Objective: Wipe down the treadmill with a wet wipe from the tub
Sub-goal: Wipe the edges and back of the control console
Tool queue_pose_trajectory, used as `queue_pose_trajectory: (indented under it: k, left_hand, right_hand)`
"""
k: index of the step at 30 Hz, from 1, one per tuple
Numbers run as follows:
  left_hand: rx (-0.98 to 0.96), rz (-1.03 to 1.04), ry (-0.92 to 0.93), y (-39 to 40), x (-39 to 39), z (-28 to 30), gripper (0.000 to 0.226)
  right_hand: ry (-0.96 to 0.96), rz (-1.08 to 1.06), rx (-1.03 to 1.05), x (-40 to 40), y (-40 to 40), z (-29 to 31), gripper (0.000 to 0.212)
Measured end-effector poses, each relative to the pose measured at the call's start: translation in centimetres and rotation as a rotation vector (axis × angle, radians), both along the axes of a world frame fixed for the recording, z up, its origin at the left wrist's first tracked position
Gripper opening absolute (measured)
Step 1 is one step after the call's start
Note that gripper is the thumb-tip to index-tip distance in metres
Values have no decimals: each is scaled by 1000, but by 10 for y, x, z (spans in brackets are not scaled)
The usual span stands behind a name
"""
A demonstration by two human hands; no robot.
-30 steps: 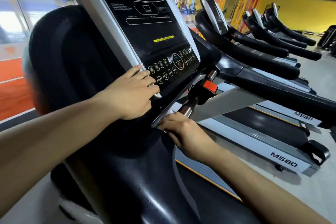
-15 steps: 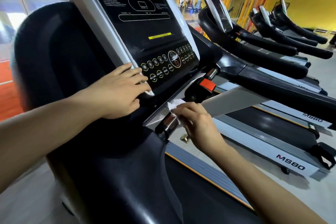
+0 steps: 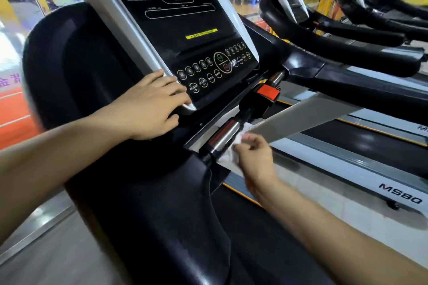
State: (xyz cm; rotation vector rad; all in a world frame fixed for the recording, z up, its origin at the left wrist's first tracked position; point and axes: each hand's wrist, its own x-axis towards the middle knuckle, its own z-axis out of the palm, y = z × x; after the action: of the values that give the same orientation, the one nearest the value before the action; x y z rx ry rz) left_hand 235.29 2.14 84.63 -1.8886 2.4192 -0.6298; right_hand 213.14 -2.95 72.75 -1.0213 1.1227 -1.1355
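1. Under the console's lower edge: wiping step in hand, judged well along but not finished. Right hand [image 3: 252, 157] curled round a crumpled wet wipe [image 3: 231, 149], pinching it against the near end of the chrome grip bar [image 3: 223, 137], just beside the black shroud.
2. Up at the console [image 3: 185, 30]: left hand [image 3: 154, 106] spread flat, fingers lying over the silver corner trim beside the INCLINE buttons, bracing only, holding nothing.
3. No tub anywhere in view.
4. Next move, as a judgement: slide the wipe along the bar toward the red safety clip [image 3: 268, 92], with a wrap of the fingers to reach the bar's underside.
5. Edges to mind: console lip close above the bar, the grey slanted upright [image 3: 301, 118] just right of the knuckles, the black shroud's corner below the wrist.
6. Open room: free space right of and below the right forearm, over the belt [image 3: 266, 250]; tight pocket between bar and console; neighbouring treadmills well apart.
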Motion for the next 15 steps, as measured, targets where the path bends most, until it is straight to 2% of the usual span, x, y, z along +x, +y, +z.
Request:
queue_pose_trajectory:
  k: [3, 8, 11, 12, 13, 15]
  left_hand:
    - [10, 18, 3, 1, 1, 1, 43]
    - [16, 39, 7, 2, -1, 2, 46]
    - [39, 70, 32, 6, -1, 3, 50]
    - [45, 71, 39, 7, -2, 3, 50]
    - [48, 69, 44, 7, -3, 3, 50]
    - [44, 68, 59, 5, -4, 2, 48]
  right_hand:
    - [-146, 131, 112, 1, 37, -2, 29]
    - [-263, 167, 327, 2, -5, -2, 34]
    - [-352, 313, 367, -7, -1, -9, 32]
    - [-325, 372, 348, -11, 7, -7, 27]
    - [-240, 378, 238, -20, 17, -6, 24]
    - [61, 155, -194, -37, 23, 0, 25]
